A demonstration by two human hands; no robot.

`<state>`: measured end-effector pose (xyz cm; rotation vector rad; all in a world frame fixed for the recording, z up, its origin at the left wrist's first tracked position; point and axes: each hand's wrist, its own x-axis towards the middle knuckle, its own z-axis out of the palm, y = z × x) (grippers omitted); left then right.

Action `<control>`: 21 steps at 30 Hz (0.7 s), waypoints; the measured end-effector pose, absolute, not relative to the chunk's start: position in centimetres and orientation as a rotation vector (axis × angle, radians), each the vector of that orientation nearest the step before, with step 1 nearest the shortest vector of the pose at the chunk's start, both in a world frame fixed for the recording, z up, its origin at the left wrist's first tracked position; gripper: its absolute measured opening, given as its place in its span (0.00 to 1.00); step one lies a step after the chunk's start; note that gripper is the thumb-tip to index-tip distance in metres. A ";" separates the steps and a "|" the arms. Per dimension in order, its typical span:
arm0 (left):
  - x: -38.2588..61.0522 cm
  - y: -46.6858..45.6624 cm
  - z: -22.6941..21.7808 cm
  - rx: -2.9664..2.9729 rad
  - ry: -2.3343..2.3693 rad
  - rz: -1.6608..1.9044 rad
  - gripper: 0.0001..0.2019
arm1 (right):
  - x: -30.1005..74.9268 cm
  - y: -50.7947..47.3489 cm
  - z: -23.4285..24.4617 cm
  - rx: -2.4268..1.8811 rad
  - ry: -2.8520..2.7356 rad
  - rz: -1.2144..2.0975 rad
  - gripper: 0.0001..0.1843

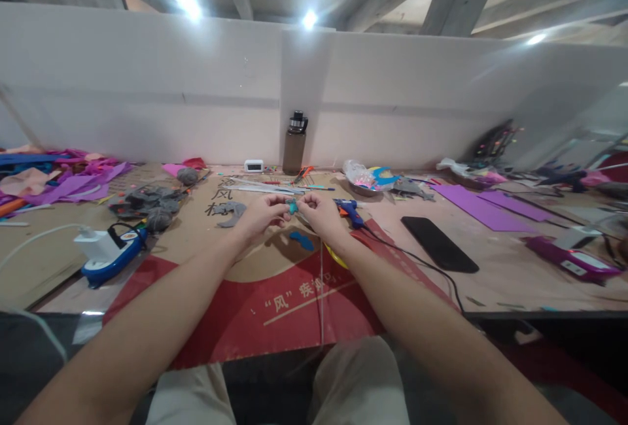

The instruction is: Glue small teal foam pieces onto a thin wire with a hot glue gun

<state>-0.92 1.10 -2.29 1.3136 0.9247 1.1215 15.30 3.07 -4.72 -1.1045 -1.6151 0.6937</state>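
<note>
My left hand (266, 217) and my right hand (320, 214) meet above the middle of the cardboard. Between their fingertips is a small teal piece (293, 206), pinched from both sides; its exact shape is too small to make out. Just below lies a flat blue cutout (301, 240) on the cardboard (196, 268). A blue glue gun (351, 210) rests beside my right hand, its black cord running right. Partly under my right forearm is a yellow ring-shaped thing (336, 257). A grey cutout (232, 214) lies left of my left hand.
A dark bottle (294, 145) stands at the back by the white partition (196, 85). A black phone (439, 244) and purple sheets (483, 207) lie right. Blue (112, 258) and magenta power strips (572, 260) flank the cardboard. Colourful scraps (73, 176) pile up left; a bowl (366, 183) sits behind.
</note>
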 end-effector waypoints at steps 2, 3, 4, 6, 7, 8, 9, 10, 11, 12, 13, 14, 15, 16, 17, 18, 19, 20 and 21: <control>-1.0 1.0 -2.1 1.315 0.961 1.123 0.14 | 15.3 2.9 -4.6 -1.104 -1.648 0.646 0.11; -1.0 0.9 -1.9 1.320 0.984 1.129 0.14 | 15.3 2.8 -4.5 -1.104 -1.668 0.615 0.12; -1.0 0.9 -1.9 1.329 1.007 1.136 0.13 | 15.3 2.7 -4.5 -1.106 -1.688 0.580 0.11; -1.1 1.0 -1.8 1.357 1.049 1.151 0.12 | 15.3 2.4 -4.3 -1.114 -1.727 0.505 0.11; -1.1 1.0 -1.8 1.369 1.063 1.163 0.12 | 15.3 2.3 -4.2 -1.115 -1.744 0.471 0.10; -1.1 1.0 -1.8 1.380 1.066 1.175 0.11 | 15.4 2.2 -4.1 -1.113 -1.759 0.442 0.10; -1.2 1.0 -1.8 1.388 1.060 1.181 0.11 | 15.4 2.2 -4.0 -1.109 -1.770 0.421 0.09; -1.2 1.1 -1.8 1.392 1.049 1.179 0.11 | 15.5 2.2 -3.9 -1.104 -1.775 0.408 0.09; -1.2 1.1 -1.9 1.393 1.036 1.173 0.11 | 15.6 2.2 -3.9 -1.100 -1.775 0.401 0.09; -1.2 1.1 -2.0 1.394 1.022 1.161 0.11 | 15.6 2.2 -3.9 -1.095 -1.771 0.396 0.08; -1.2 1.2 -2.1 1.397 1.007 1.145 0.11 | 15.7 2.2 -3.9 -1.089 -1.766 0.392 0.07; -1.2 1.2 -2.3 1.399 0.992 1.133 0.11 | 15.7 2.2 -3.8 -1.081 -1.764 0.387 0.06; -1.1 1.3 -2.4 1.396 0.979 1.127 0.11 | 15.7 2.2 -3.8 -1.072 -1.763 0.381 0.06; -1.0 1.3 -2.6 1.388 0.967 1.124 0.10 | 15.7 2.2 -3.8 -1.063 -1.765 0.374 0.05; -0.9 1.3 -2.8 1.376 0.955 1.125 0.10 | 15.7 2.2 -3.8 -1.054 -1.767 0.366 0.04; -0.8 1.3 -2.9 1.360 0.939 1.130 0.10 | 15.7 2.1 -3.7 -1.047 -1.768 0.358 0.04; -0.6 1.3 -2.9 1.343 0.919 1.137 0.11 | 15.7 2.0 -3.6 -1.043 -1.768 0.350 0.04; -0.5 1.2 -2.9 1.325 0.895 1.141 0.12 | 15.7 2.0 -3.6 -1.040 -1.768 0.340 0.05; -0.4 1.1 -2.8 1.307 0.866 1.144 0.12 | 15.8 1.9 -3.5 -1.037 -1.770 0.328 0.05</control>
